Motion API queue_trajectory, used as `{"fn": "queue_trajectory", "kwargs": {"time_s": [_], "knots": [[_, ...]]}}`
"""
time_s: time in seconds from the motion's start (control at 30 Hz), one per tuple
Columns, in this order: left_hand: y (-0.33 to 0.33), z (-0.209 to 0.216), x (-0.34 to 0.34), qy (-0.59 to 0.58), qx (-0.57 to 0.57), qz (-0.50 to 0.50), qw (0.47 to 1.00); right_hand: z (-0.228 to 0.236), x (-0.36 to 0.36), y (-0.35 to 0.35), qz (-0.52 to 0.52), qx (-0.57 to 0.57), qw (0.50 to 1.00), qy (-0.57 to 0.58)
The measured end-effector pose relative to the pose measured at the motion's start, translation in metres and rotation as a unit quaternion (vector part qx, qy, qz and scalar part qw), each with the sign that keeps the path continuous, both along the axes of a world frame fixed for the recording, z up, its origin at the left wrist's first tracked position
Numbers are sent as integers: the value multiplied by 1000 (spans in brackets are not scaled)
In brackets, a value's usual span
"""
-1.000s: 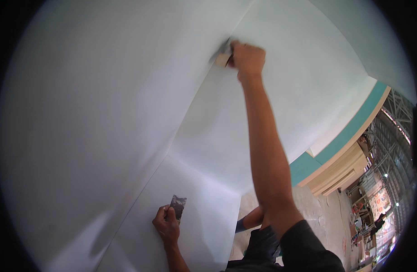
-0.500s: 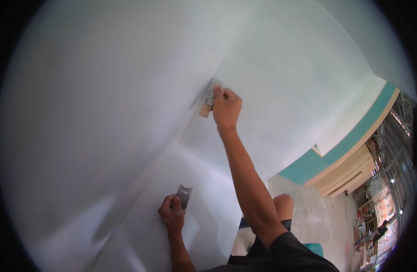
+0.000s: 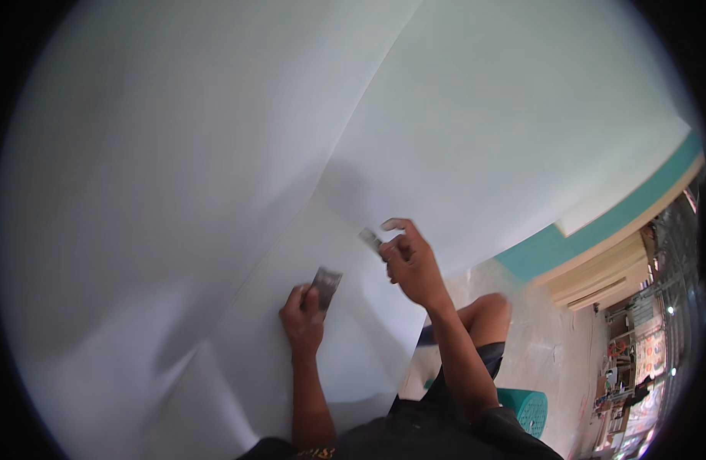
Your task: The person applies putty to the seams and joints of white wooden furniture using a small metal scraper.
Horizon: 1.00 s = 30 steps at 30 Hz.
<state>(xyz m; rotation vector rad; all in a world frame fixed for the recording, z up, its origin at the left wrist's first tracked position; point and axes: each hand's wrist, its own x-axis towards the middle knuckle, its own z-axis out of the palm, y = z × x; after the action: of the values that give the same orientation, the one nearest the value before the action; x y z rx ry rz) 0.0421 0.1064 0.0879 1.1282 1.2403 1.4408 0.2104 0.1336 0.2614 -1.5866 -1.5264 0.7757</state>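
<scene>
My left hand [image 3: 302,322] grips a flat, dark grey putty scraper [image 3: 327,287], its thumb across the blade and its broad end pointing up. My right hand [image 3: 418,264] is closed on a smaller-looking putty scraper [image 3: 370,241], seen partly edge-on, with the index finger raised and bent. This scraper is off the wall, up and to the right of the left one. Around both hands are smooth, pale white-grey panels: a large one on the left [image 3: 169,169] and another on the right [image 3: 483,130], meeting along a slanting corner seam [image 3: 339,142].
A lower pale surface [image 3: 268,360] lies beneath my hands. A teal band with a wooden edge [image 3: 537,257] borders the right panel. Beside my leg stands a green plastic stool [image 3: 526,410] on a pale floor [image 3: 533,330]. Cluttered shelves [image 3: 617,368] show at the far right.
My right hand has come down off the corner seam, bringing its scraper toward the left hand. The left hand has risen slightly with its scraper. The view has shifted, showing more of the stool.
</scene>
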Motion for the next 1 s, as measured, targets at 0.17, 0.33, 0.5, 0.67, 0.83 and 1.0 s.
{"fn": "queue_trajectory", "kwargs": {"time_s": [0.17,0.33,0.5,0.67,0.83,1.0], "knots": [[3,14,-5,45,28,-3,999,-43,-9,-31,-25,-67,994,79],[7,13,1,25,14,15,999,-62,-6,-32,16,-12,995,-97],[3,21,-5,50,3,-10,999,-64,-15,-24,83,76,952,-286],[0,13,-9,78,18,-12,997,-56,-19,-17,116,73,895,-426],[-6,15,1,20,8,40,999,-65,9,-24,132,-3,837,-532],[-6,13,0,47,36,58,997,-27,25,-33,54,-50,991,-114]]}}
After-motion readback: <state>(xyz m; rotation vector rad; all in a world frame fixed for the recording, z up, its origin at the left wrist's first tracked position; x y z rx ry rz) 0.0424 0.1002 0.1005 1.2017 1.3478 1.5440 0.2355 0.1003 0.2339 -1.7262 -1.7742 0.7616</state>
